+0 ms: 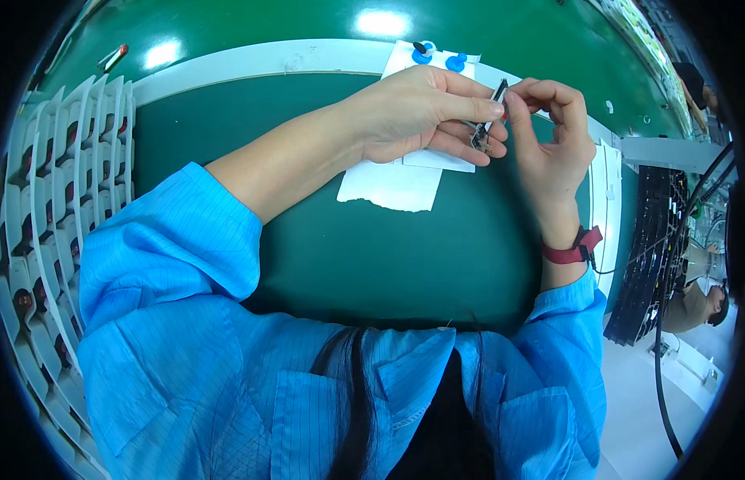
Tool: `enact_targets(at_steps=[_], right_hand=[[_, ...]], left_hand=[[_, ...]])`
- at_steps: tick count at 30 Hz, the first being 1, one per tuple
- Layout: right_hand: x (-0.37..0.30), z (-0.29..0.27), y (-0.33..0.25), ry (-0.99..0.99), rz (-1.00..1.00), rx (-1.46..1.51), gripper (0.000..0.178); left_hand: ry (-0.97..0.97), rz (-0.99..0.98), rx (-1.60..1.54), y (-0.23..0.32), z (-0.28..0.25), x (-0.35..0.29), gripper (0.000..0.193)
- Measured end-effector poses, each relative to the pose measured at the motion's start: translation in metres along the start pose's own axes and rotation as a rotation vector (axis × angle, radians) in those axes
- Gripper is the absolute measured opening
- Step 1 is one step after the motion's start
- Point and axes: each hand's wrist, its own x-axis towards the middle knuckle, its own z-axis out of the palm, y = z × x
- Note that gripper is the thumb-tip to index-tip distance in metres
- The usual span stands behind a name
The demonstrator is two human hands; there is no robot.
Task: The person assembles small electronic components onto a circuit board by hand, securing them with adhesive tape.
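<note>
At far left, ribbed white trays (pixel 43 216) stand in a row, small dark red pieces in their pockets; beyond them lies a red-and-white object (pixel 113 58). The green surface (pixel 364 264) spreads rightward, pale edging (pixel 268 60) along its far side, with torn white paper (pixel 392 188) beneath the hands and blue knobs (pixel 457 62) behind. Over the paper, the left hand (pixel 424 108) pinches a slim black-and-silver part (pixel 480 133) between thumb and fingers, tilted. The right hand (pixel 558 148) curls at its upper end, thumb and forefinger nearly meeting; whether they grip anything I can't tell. The step looks like close fingertip work, calling next for a steady left pinch. Farther right are a red wristband (pixel 566 254), a black cable (pixel 659 360) and another person (pixel 692 310).
</note>
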Motion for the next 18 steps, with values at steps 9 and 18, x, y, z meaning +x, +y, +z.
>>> enact_targets(at_steps=[9, 18], right_hand=[[0.030, -0.026, 0.063, 0.070, 0.427, 0.377, 0.021], [0.006, -0.026, 0.000, -0.199, 0.751, 1.056, 0.039]], left_hand=[[-0.185, 0.011, -0.104, 0.008, -0.005, 0.002, 0.034], [-0.025, 0.092, 0.000, 0.010, -0.014, 0.002, 0.034]])
